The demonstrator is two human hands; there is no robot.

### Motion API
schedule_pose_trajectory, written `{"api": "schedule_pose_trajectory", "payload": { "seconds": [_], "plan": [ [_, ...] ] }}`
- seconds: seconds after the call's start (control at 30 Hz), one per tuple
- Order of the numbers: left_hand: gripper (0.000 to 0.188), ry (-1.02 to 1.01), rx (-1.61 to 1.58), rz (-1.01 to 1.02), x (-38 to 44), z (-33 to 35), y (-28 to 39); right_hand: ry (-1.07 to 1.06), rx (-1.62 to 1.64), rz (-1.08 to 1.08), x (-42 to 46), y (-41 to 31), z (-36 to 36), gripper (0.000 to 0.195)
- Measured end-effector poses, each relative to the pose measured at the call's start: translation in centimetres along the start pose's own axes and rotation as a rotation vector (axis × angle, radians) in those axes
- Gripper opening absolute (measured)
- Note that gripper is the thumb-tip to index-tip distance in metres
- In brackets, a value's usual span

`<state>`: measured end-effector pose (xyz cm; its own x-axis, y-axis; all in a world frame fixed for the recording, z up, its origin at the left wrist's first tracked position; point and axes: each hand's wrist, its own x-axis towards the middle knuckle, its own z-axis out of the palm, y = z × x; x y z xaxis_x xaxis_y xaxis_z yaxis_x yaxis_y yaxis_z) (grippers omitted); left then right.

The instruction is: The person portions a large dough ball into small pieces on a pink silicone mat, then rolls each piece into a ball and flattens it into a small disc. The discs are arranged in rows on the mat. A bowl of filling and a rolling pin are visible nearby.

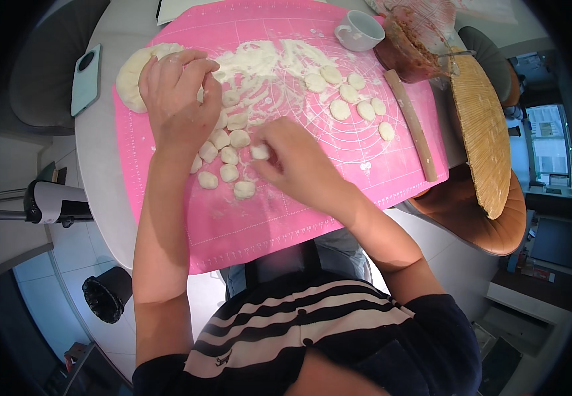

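On a pink silicone pastry mat, my left hand is over the near pieces beside a large lump of dough, its fingers curled; what lies under them is hidden. My right hand has a small piece of dough between thumb and fingers. Between and below the hands lie several cut dough pieces. Flattened dough discs are spread at the right, next to a wooden rolling pin. White flour is scattered across the upper middle of the mat.
A white mug and a glass bowl of reddish filling stand at the upper right. A round woven tray juts past the table's right edge, above a brown chair. A phone lies at the left table edge.
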<state>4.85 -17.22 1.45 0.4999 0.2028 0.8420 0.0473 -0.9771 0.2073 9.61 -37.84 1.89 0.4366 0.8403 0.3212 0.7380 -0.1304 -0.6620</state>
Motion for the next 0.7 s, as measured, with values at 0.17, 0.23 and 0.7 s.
{"api": "schedule_pose_trajectory", "payload": {
  "seconds": [0.17, 0.23, 0.7],
  "plan": [
    [0.014, -0.01, -0.028, -0.007, -0.2, -0.2, 0.1, -0.097, -0.022, 0.221, -2.1, -0.1, -3.8, 0.024],
    [0.014, -0.019, -0.027, -0.003, -0.2, 0.0, 0.2, -0.155, -0.035, 0.28, -2.5, 0.0, -4.4, 0.024],
    [0.012, -0.056, -0.026, -0.019, -0.1, 0.1, 0.0, 0.105, -0.296, -0.023, 0.7, 4.4, -2.5, 0.036]
  ]
}}
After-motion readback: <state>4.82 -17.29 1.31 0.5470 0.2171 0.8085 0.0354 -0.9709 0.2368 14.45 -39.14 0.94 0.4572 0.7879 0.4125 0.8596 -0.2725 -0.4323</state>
